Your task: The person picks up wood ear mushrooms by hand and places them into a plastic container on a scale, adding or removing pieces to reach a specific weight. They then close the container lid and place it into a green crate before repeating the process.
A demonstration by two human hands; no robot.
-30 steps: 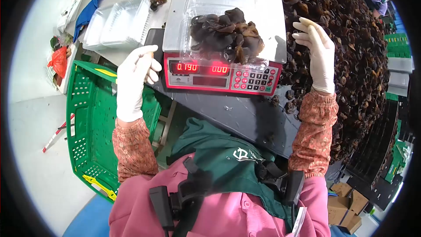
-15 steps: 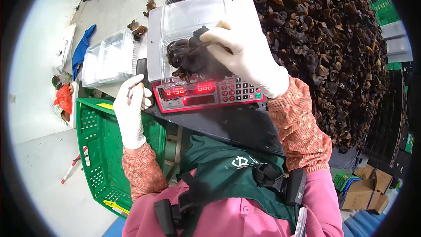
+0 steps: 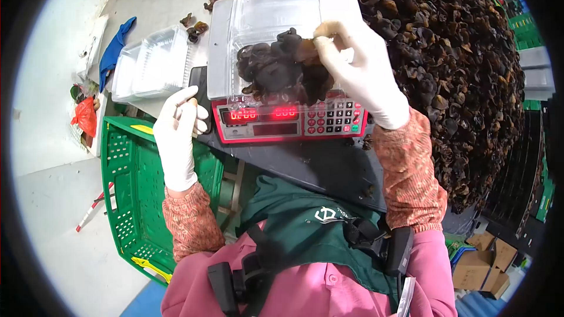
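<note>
An open clear plastic box [image 3: 270,20] rests on the white plate of a red scale [image 3: 261,131] with lit red digits. Dark, wet-looking fungus pieces [image 3: 276,69] fill the near half of the box. At their right side, my right hand [image 3: 358,58], in a white glove, pinches a brownish piece [image 3: 306,51] between thumb and fingers. My left hand [image 3: 178,135], gloved too, hovers left of the scale above the green crate, its fingers apart and slightly curled, holding nothing.
A big heap of fungus [image 3: 440,82] covers the right side. Nested clear boxes [image 3: 154,64] and a blue cloth [image 3: 117,50] lie left of the scale. A green crate [image 3: 147,188] stands below my left hand. Cardboard boxes [image 3: 479,264] are at the lower right.
My right hand has shifted right and is clear of the dark pieces it partly covered. More of the pile in the box shows, and the scale's digits have changed. My left hand stays nearly still.
</note>
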